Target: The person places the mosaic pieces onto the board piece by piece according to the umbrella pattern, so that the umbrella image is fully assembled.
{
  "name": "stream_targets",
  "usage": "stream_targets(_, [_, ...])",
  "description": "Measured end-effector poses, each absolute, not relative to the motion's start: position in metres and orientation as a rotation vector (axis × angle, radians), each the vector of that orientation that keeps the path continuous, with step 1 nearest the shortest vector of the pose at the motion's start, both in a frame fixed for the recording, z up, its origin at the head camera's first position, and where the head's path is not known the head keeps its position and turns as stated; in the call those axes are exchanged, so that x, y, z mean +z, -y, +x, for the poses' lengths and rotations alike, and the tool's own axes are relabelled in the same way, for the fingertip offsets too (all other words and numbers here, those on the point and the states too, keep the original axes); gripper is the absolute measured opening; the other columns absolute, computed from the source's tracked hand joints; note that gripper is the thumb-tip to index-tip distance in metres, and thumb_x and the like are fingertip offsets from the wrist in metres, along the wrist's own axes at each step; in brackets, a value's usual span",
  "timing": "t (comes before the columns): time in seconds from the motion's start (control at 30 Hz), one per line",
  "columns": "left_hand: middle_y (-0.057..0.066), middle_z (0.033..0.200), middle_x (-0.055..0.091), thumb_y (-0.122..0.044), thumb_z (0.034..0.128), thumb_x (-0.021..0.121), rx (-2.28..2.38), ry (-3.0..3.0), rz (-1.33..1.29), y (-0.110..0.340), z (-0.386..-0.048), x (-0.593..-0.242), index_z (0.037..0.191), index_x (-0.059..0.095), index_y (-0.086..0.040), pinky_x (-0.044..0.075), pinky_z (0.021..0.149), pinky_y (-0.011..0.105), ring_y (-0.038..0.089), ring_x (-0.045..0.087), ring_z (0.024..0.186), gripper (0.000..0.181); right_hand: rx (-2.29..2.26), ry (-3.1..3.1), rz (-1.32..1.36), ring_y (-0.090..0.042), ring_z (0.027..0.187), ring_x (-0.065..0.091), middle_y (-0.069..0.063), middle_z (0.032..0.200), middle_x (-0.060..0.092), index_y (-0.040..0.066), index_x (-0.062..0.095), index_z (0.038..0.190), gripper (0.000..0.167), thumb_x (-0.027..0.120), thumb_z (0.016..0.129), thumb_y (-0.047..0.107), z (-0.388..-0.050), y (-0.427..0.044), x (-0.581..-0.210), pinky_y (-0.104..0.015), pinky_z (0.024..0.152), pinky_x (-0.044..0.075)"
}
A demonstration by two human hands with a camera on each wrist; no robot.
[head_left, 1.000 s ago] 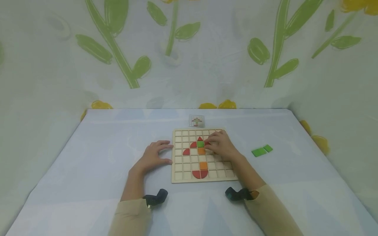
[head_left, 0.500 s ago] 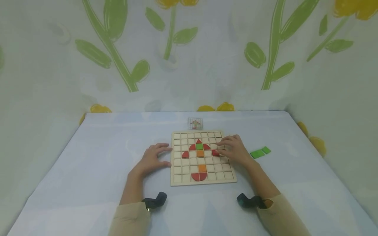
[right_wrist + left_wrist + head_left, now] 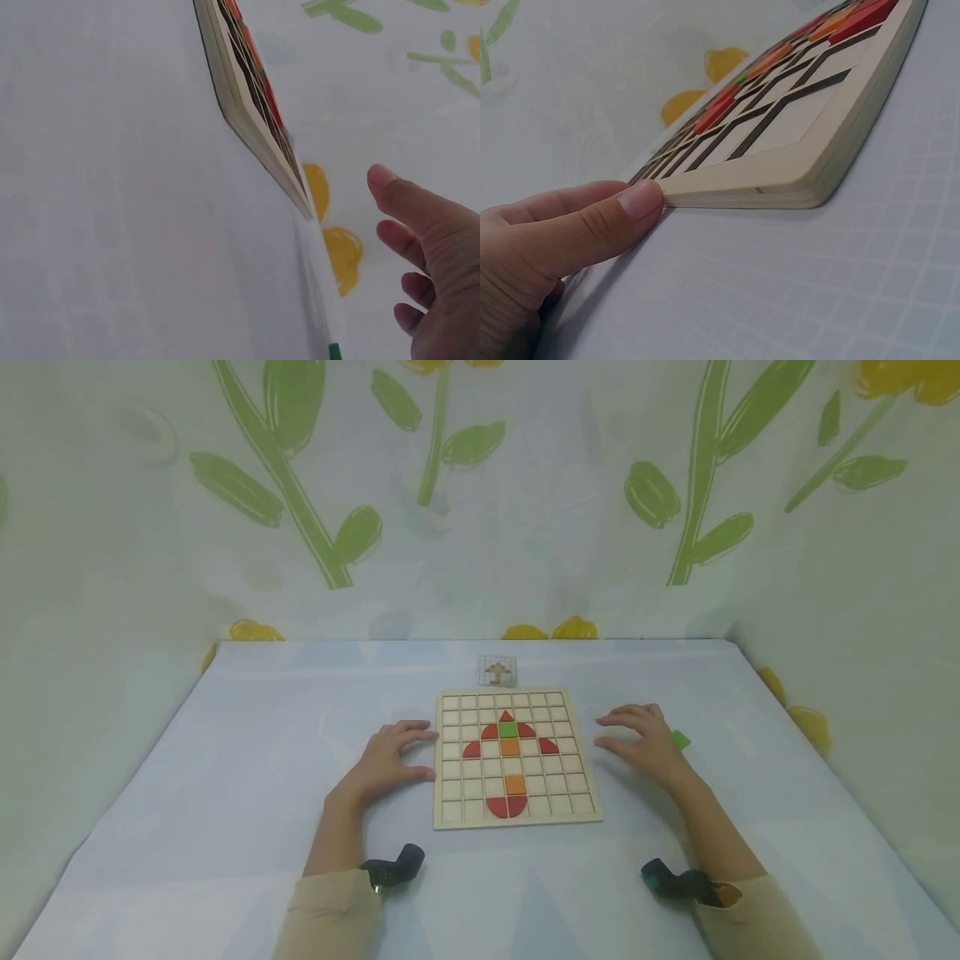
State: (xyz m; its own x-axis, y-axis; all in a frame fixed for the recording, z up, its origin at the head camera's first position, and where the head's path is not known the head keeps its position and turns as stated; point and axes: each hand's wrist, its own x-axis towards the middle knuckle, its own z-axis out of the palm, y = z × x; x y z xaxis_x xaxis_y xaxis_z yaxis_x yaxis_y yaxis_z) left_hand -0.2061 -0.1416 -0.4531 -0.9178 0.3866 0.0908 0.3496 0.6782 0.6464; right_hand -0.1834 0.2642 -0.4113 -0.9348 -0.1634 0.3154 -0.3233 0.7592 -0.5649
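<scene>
A square wooden grid board lies on the table. On it sit a red triangle, a green square, two orange squares, one of them an upper orange square, and several red quarter-round pieces, including a red piece at right. My left hand touches the board's left edge with thumb and fingertips; the left wrist view shows the thumb against the rim. To the right of the board, my right hand hovers with fingers apart and nothing between them. It hides part of the green pieces beyond it.
Behind the board lies a small pattern card with a similar figure. The white table ends at a flower-printed backdrop. Black wrist cameras, such as the left one, sit on both wrists.
My right hand has let go of a red quarter-round piece on the board's right side and moved right, off the board, toward the green pieces. My left hand stays at the edge.
</scene>
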Motion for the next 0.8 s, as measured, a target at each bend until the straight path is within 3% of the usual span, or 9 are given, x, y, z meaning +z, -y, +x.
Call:
stream_targets(0.27, [0.005,0.141,0.047,-0.039,0.071,0.08,1.094,-2.814,0.631,0.142,-0.207,-0.451,0.125,0.062,-0.019,0.028,0.105,0.052,0.03,0.039,0.129,0.061,0.904,2.671,0.316,-0.03,0.104,0.042,-0.018,0.109,0.063,0.002,0.07,0.104,0.031,0.078,0.077,0.013,-0.178,-0.295,-0.412,-0.045,0.083,0.037])
stream_targets(0.5, [0.005,0.14,0.049,-0.039,0.0714,0.079,1.084,-2.831,0.653,0.143,-0.201,-0.454,0.124,0.062,-0.019,0.029,0.105,0.052,0.03,0.04,0.128,0.059,0.954,2.752,0.175,-0.034,0.11,0.038,-0.021,0.116,0.06,0.001,0.067,0.111,0.036,0.072,0.084,0.024,-0.172,-0.325,-0.408,-0.046,0.083,0.036])
stream_targets(0.67, [0.005,0.139,0.049,-0.038,0.0715,0.08,1.082,-2.847,0.661,0.143,-0.202,-0.454,0.125,0.062,-0.018,0.029,0.105,0.052,0.029,0.04,0.129,0.059,0.915,2.738,0.182,-0.034,0.106,0.039,-0.023,0.114,0.061,-0.001,0.068,0.109,0.034,0.072,0.083,0.02,-0.173,-0.342,-0.408,-0.043,0.081,0.034])
stream_targets(0.8, [0.005,0.14,0.049,-0.038,0.0719,0.079,1.071,-2.854,0.67,0.142,-0.204,-0.453,0.125,0.062,-0.018,0.029,0.105,0.053,0.03,0.04,0.129,0.06,0.896,2.799,0.213,-0.04,0.107,0.038,-0.025,0.117,0.059,-0.003,0.065,0.112,0.036,0.071,0.084,0.019,-0.172,-0.354,-0.406,-0.048,0.082,0.033])
